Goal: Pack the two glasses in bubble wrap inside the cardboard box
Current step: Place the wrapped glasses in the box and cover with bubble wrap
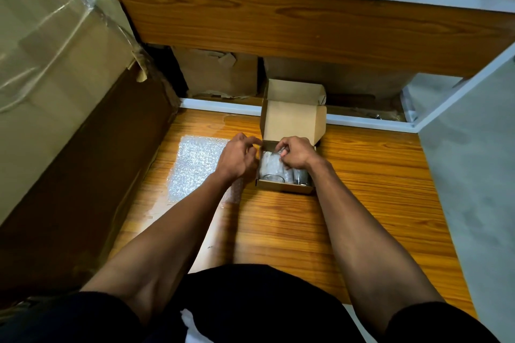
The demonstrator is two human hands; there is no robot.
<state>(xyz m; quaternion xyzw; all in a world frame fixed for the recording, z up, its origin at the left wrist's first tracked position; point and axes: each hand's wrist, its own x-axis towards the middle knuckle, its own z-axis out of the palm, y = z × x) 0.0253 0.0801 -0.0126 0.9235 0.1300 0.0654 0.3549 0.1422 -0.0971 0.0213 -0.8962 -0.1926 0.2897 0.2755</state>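
While both hands work at the far end of the small box, the packing looks close to done: two glasses lie side by side inside it, just right of the frame's centre, with bubble wrap bunched over their far parts and their near rims bare. The left hand sits at the box's left wall, its fingers curled toward the far left corner; whether it pinches wrap or cardboard I cannot tell. The right hand hovers over the far end of the glasses with its fingers curled down onto the wrap, seemingly tucking or pinching it. The hands are close together but not touching. The lid stands open behind them, upright. A second sheet of wrap lies flat on the wooden surface just left of the box. The step in hand, as I judge it, is settling the padding around the glasses. Next would be covering the exposed rims, perhaps with the spare sheet, then folding the lid down, gently, since glass sits against glass.
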